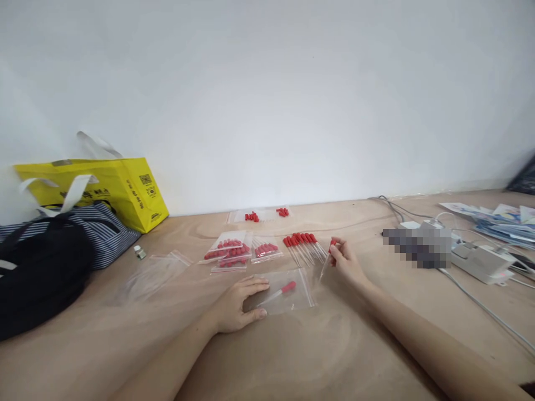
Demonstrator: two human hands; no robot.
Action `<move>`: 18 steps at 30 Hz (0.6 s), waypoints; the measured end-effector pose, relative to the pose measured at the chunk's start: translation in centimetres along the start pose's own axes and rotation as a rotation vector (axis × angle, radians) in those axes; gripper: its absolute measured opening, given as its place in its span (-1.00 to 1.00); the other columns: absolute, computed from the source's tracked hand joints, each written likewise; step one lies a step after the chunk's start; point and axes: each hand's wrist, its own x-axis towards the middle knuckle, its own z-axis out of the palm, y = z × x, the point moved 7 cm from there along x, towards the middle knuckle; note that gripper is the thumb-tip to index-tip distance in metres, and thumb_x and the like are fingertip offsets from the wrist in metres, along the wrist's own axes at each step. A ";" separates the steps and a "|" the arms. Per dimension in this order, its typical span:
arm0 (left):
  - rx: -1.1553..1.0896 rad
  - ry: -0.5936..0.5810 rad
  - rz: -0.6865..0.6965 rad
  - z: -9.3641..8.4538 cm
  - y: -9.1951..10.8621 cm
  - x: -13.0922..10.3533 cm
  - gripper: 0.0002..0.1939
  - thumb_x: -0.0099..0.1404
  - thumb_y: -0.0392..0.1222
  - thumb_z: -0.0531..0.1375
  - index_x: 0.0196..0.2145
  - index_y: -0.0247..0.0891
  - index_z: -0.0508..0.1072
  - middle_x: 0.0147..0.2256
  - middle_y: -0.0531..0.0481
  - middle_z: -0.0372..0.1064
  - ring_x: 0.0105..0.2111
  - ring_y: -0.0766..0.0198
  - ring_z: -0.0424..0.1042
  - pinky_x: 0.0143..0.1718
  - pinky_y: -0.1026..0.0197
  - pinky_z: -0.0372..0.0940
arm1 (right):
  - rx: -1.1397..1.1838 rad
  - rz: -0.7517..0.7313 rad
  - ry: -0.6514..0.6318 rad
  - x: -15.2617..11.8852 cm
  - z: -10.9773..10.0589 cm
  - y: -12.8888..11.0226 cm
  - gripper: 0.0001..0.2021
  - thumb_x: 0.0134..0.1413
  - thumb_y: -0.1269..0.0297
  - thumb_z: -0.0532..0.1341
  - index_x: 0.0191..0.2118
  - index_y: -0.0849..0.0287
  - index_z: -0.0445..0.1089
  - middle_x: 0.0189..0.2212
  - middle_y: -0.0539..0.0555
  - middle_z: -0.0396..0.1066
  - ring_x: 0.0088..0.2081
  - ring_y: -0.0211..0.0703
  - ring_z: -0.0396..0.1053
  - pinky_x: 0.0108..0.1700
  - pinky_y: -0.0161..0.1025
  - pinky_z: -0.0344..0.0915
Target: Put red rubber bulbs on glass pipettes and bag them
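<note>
My left hand (pixel 240 303) rests with fingers apart on the left end of a clear zip bag (pixel 298 295). Inside that bag lies one dropper with a red bulb (pixel 288 287). My right hand (pixel 345 260) pinches another dropper (pixel 326 264) by its red bulb, its clear tip slanting down to the left. Beside it, to the left, several loose droppers (pixel 305 239) lie side by side, bulbs away from me. Filled bags of red-bulbed droppers (pixel 229 250) are stacked farther left, with one more filled bag (pixel 266 250) next to them.
Thin clear bags (pixel 154 273) and a small bottle (pixel 139 253) lie left of the filled bags. A yellow bag (pixel 125 189) and a black bag (pixel 45 273) stand far left. More droppers (pixel 252 217) lie by the wall. Power strips (pixel 480 262), cables and papers (pixel 505 223) are at right.
</note>
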 end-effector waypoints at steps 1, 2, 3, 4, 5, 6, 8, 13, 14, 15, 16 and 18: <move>0.002 -0.002 -0.002 0.0 0.0 0.0 -0.52 0.11 0.01 0.12 -0.01 -0.16 0.25 0.02 -0.04 0.23 0.04 0.12 0.15 0.08 -0.01 0.04 | 0.036 -0.003 -0.004 -0.7 0.5 0.1 -0.64 -0.08 0.03 0.02 -0.18 0.12 0.06 -0.58 -0.12 0.11 -0.62 -0.32 0.15 -0.56 -0.34 0.18; 0.004 -0.002 -0.004 0.0 0.0 0.1 -0.52 0.11 0.01 0.12 -0.01 -0.16 0.25 0.02 -0.04 0.23 0.04 0.12 0.15 0.08 -0.01 0.04 | 0.071 -0.002 -0.007 -1.3 0.9 0.1 -0.65 -0.09 0.02 0.03 -0.20 0.11 0.06 -0.58 -0.11 0.11 -0.61 -0.32 0.15 -0.56 -0.33 0.18; 0.006 -0.003 -0.004 0.0 0.0 0.1 -0.52 0.11 0.01 0.12 -0.01 -0.16 0.25 0.02 -0.04 0.23 0.04 0.12 0.15 0.08 -0.02 0.04 | 0.102 0.001 -0.007 -1.7 1.3 0.2 -0.66 -0.09 0.02 0.04 -0.23 0.10 0.05 -0.58 -0.11 0.11 -0.61 -0.31 0.15 -0.56 -0.33 0.18; 0.009 -0.005 -0.004 0.1 0.0 0.1 -0.52 0.11 0.00 0.12 -0.01 -0.16 0.25 0.02 -0.04 0.23 0.04 0.12 0.15 0.08 -0.02 0.04 | 0.130 0.007 -0.007 -2.0 1.6 0.2 -0.68 -0.09 0.03 0.05 -0.25 0.10 0.05 -0.57 -0.11 0.11 -0.61 -0.31 0.15 -0.55 -0.33 0.19; 0.011 -0.006 -0.003 0.1 0.0 0.1 -0.52 0.11 0.00 0.12 -0.01 -0.16 0.25 0.02 -0.04 0.23 0.04 0.12 0.16 0.08 -0.01 0.04 | 0.157 0.014 -0.005 -2.2 1.9 0.2 -0.69 -0.09 0.03 0.05 -0.26 0.09 0.04 -0.56 -0.10 0.12 -0.60 -0.31 0.16 -0.55 -0.32 0.19; 0.013 -0.007 -0.002 0.1 0.0 0.1 -0.52 0.12 0.00 0.12 -0.01 -0.16 0.25 0.02 -0.04 0.23 0.04 0.13 0.16 0.08 -0.01 0.04 | 0.179 0.022 -0.003 -2.4 2.1 0.2 -0.70 -0.09 0.03 0.05 -0.28 0.09 0.04 -0.56 -0.10 0.12 -0.60 -0.32 0.16 -0.55 -0.32 0.20; 0.015 -0.008 -0.002 0.1 0.0 0.1 -0.52 0.12 0.01 0.11 0.00 -0.16 0.24 0.02 -0.04 0.23 0.05 0.14 0.15 0.08 0.00 0.04 | 0.217 0.038 -0.004 -2.8 2.4 0.2 -0.71 -0.09 0.04 0.06 -0.29 0.09 0.04 -0.54 -0.09 0.14 -0.59 -0.32 0.19 -0.53 -0.32 0.22; 0.004 -0.004 -0.009 0.2 -0.2 0.1 -0.51 0.11 0.01 0.12 -0.01 -0.18 0.25 0.02 -0.04 0.22 0.05 0.13 0.14 0.08 0.00 0.04 | 0.287 0.167 -0.185 -4.2 3.8 0.0 -0.66 -0.20 0.07 0.18 -0.33 0.13 0.11 -0.51 -0.09 0.21 -0.62 -0.37 0.23 -0.58 -0.36 0.20; 0.004 -0.005 -0.008 0.2 -0.2 0.1 -0.51 0.11 0.01 0.12 -0.01 -0.18 0.25 0.02 -0.05 0.22 0.05 0.13 0.14 0.08 0.01 0.04 | 0.257 0.188 -0.252 -4.6 4.2 0.0 -0.66 -0.23 0.08 0.21 -0.35 0.14 0.14 -0.52 -0.08 0.24 -0.64 -0.38 0.23 -0.62 -0.39 0.15; 0.005 -0.008 -0.007 0.2 -0.2 0.1 -0.51 0.11 0.00 0.12 -0.01 -0.19 0.25 0.02 -0.05 0.22 0.05 0.13 0.14 0.08 0.01 0.04 | 0.212 0.198 -0.319 -4.8 4.5 -0.1 -0.66 -0.25 0.08 0.23 -0.36 0.16 0.17 -0.52 -0.07 0.26 -0.65 -0.39 0.22 -0.66 -0.41 0.11; 0.007 -0.009 -0.005 0.2 -0.1 0.1 -0.51 0.11 0.00 0.12 -0.01 -0.19 0.25 0.02 -0.05 0.22 0.05 0.13 0.14 0.08 0.01 0.04 | 0.167 0.197 -0.382 -5.1 4.8 -0.1 -0.66 -0.26 0.09 0.24 -0.37 0.18 0.20 -0.54 -0.06 0.28 -0.67 -0.39 0.21 -0.68 -0.43 0.07; 0.011 -0.006 -0.003 0.2 0.0 0.1 -0.51 0.12 -0.02 0.12 0.00 -0.18 0.24 0.02 -0.04 0.23 0.05 0.14 0.15 0.08 0.01 0.03 | 0.097 0.172 -0.493 -5.5 5.2 -0.2 -0.67 -0.27 0.09 0.26 -0.38 0.21 0.27 -0.55 -0.04 0.31 -0.70 -0.42 0.18 -0.69 -0.43 0.05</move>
